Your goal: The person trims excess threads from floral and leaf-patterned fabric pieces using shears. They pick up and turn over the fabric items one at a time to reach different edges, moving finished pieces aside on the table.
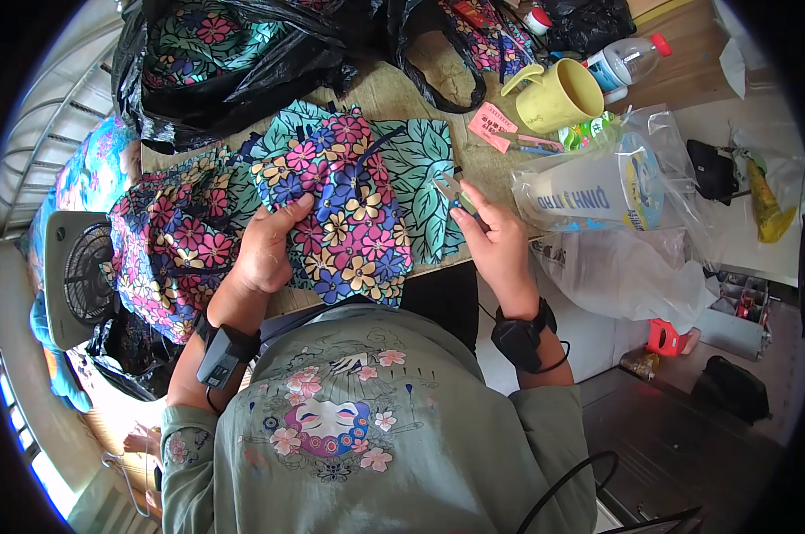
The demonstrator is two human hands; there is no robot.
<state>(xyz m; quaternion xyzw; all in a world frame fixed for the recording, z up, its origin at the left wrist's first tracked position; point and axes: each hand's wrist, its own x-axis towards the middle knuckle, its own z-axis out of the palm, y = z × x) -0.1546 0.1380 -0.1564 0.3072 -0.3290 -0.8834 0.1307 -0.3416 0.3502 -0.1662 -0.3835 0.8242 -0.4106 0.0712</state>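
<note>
My left hand (271, 242) grips the edge of a floral fabric piece (349, 218), thumb on top and the other fingers hidden. Pink, yellow and blue flowers cover the cloth, which lies over green leaf-patterned fabric (425, 160). In my right hand (499, 238) is a small pair of thread snips (450, 189) with metal blades and a bit of blue showing. Their blades point up and left over the leaf-patterned fabric, right of the floral piece. More floral cloth (176, 236) is bunched to the left of my left hand and hangs past the table edge.
A black plastic bag (242, 93) with patterned cloth spreads across the back left. At right are a yellow mug (558, 96), a clear bottle (629, 64), pink paper labels (492, 125) and a plastic-wrapped cup (589, 189). A fan (84, 271) stands left.
</note>
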